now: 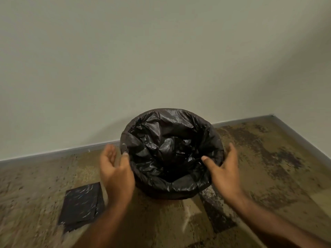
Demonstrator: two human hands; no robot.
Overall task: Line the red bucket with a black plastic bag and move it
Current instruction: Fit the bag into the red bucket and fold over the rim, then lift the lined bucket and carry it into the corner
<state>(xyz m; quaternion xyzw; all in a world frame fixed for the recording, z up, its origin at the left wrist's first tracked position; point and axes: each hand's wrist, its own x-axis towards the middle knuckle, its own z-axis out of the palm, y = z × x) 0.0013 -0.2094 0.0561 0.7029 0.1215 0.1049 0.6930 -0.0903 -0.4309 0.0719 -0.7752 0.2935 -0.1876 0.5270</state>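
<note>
A black plastic bag (pixel 172 145) lines a round bucket that stands on the floor by the wall. The bag is folded over the rim and covers the bucket's outside, so no red shows. My left hand (pixel 114 169) is at the bucket's left side, fingers spread, thumb tip touching the bag at the rim. My right hand (pixel 223 169) is at the right side, fingers spread, thumb lying over the rim on the bag. Neither hand closes around anything.
A flat folded stack of black bags (pixel 81 206) lies on the stained floor to the left of the bucket. A pale wall with a grey skirting (pixel 53 153) runs behind, and meets another wall at the right corner.
</note>
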